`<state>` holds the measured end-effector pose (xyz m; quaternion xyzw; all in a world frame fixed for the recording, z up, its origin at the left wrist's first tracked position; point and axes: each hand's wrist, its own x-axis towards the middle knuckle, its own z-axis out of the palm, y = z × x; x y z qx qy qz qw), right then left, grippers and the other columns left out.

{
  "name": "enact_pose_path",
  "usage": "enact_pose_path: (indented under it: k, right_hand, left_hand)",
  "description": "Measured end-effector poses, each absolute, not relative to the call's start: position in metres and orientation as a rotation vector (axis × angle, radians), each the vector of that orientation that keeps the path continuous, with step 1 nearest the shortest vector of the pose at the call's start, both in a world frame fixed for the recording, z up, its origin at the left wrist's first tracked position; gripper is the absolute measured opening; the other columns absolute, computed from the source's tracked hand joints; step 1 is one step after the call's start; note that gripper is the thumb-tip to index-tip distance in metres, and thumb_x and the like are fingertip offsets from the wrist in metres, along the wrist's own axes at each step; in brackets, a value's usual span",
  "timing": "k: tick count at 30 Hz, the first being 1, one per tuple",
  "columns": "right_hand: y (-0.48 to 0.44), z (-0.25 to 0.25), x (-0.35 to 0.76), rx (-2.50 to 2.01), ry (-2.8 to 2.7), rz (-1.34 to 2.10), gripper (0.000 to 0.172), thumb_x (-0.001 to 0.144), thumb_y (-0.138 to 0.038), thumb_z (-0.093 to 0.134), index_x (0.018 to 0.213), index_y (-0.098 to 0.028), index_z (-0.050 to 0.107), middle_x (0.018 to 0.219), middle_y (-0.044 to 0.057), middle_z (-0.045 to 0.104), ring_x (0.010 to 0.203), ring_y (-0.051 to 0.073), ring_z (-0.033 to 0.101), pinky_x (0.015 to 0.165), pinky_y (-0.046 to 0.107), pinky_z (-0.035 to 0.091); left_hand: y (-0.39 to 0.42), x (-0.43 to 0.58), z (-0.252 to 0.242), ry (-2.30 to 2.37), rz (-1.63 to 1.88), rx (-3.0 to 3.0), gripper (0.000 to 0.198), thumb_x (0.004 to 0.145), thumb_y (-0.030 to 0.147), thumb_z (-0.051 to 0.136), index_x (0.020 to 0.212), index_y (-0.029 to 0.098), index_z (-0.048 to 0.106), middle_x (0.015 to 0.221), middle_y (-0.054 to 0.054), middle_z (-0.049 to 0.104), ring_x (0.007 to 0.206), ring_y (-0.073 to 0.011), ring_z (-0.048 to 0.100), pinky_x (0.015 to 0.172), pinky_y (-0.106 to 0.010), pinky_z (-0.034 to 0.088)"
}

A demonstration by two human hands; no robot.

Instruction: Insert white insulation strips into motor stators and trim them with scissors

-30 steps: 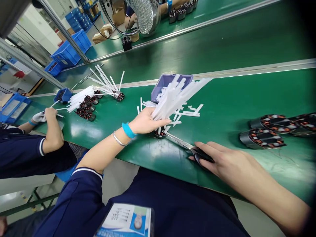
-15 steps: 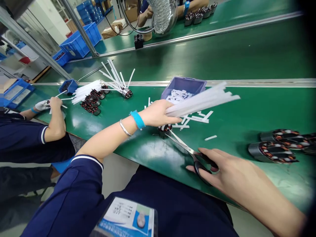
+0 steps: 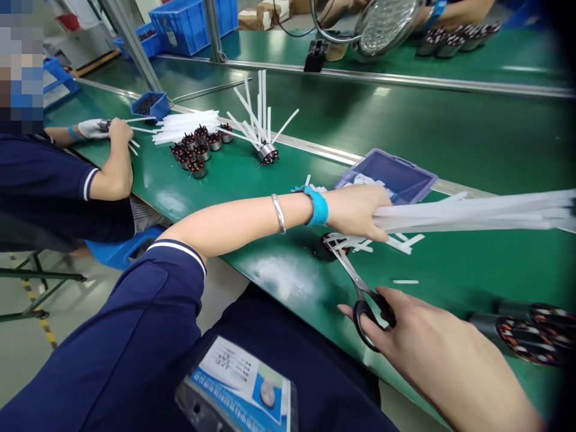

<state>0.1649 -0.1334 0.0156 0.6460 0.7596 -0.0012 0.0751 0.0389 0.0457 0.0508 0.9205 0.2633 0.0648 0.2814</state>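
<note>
My left hand is closed around a bundle of long white strips that stick out to the right. In my right hand are black-handled scissors, my thumb and fingers in the loops. The scissor blades reach to a wire-wound motor stator on the green bench, just below my left hand. Short cut strips are scattered beside that stator. Behind my left hand a purple plastic bin holds more cut strips; my hand hides part of it.
A stator with long strips standing out is farther left, near a cluster of stators and a white strip pile. More stators lie at right. A co-worker's gloved hand works at far left. A metal rail crosses the bench.
The view has swung left, so the bench things appear shifted right. The strip bundle in my left hand now points more level. Both hands keep their hold.
</note>
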Motion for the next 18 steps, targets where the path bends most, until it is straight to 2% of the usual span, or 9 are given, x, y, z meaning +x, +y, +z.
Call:
enact_pose_path:
  k: [8, 15, 18]
  right_hand:
    - [-0.125, 0.03, 0.14, 1.845, 2.054, -0.049, 0.036, 0.091, -0.048, 0.054, 0.075, -0.016, 0.057, 0.051, 0.008, 0.061, 0.05, 0.029, 0.066, 0.043, 0.028, 0.028]
    - [-0.114, 0.033, 0.13, 1.849, 1.96, -0.13, 0.037, 0.094, -0.048, 0.052, 0.081, -0.014, 0.061, 0.058, 0.011, 0.066, 0.06, 0.031, 0.07, 0.047, 0.029, 0.033]
    - [-0.116, 0.026, 0.132, 1.857, 2.001, -0.097, 0.031, 0.095, -0.04, 0.052, 0.082, -0.014, 0.063, 0.059, 0.01, 0.066, 0.057, 0.029, 0.069, 0.046, 0.028, 0.034]
  left_hand:
    - [0.043, 0.037, 0.051, 0.63, 0.157, 2.432, 0.023, 0.075, 0.034, 0.064, 0.071, 0.011, 0.065, 0.069, -0.006, 0.061, 0.061, -0.0144, 0.051, 0.057, -0.028, 0.037]
    - [0.042, 0.037, 0.05, 0.602, 0.18, 2.45, 0.022, 0.075, 0.028, 0.065, 0.079, 0.008, 0.07, 0.077, -0.009, 0.068, 0.07, -0.0175, 0.058, 0.061, -0.028, 0.039]
    - [0.044, 0.037, 0.049, 0.564, 0.182, 2.454, 0.028, 0.076, 0.031, 0.064, 0.082, 0.005, 0.07, 0.08, -0.011, 0.068, 0.071, -0.0176, 0.057, 0.062, -0.028, 0.039]
